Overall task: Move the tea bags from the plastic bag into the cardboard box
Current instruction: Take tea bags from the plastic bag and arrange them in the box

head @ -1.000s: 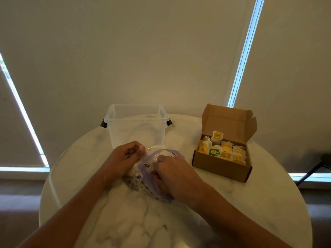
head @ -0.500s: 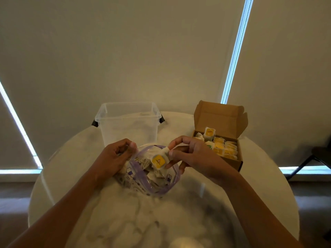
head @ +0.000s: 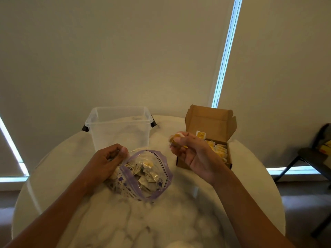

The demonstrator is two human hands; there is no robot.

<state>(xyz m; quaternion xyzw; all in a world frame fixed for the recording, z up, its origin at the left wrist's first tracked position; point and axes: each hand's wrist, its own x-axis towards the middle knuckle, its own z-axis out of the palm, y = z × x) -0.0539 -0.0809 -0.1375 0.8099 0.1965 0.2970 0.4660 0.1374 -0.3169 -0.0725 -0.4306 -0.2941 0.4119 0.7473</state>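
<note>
Head view, one frame. Round marble-patterned worktop [head: 179, 217]. Both forearms enter from the bottom edge.

Left hand [head: 109, 160]: low at the left side of the plastic bag [head: 129, 178]. Its grip is closed, with thumb and curled fingers pinching the bag's rim. The bag's mouth gapes toward the camera.

Plastic bag: clear, with a purple zip band and a printed pattern on the near wall. It lies on the worktop near the centre, just in front of the tub [head: 121, 133]. The tea bags [head: 146, 173] inside form a loose heap of pale sachets with tangled strings and a few yellow tags.

Right hand [head: 194, 154]: raised above the worktop, between the plastic bag and the cardboard box [head: 209, 120], palm turned toward the camera. Its grip is closed, the thumb pressing a held tea bag [head: 177, 137] against the fingertips. The yellow tag sticks out past the fingers on the left. This area is blurred; it is probably a single sachet, but I cannot rule out a second behind the fingers.

Cardboard box: brown, on the right side of the worktop, partly hidden behind the right hand. The lid flap stands upright at the back. The boxed sachets [head: 219, 151] are yellow-tagged and stand on edge in rows, and one sits higher at the back left.

Surroundings: the tub is clear plastic with an open top and dark side handles, at the far edge of the worktop. A dark chair [head: 311, 156] stands at far right, off the worktop. Closed blinds [head: 125, 51] fill the background, with bright strips of light at their edges.
</note>
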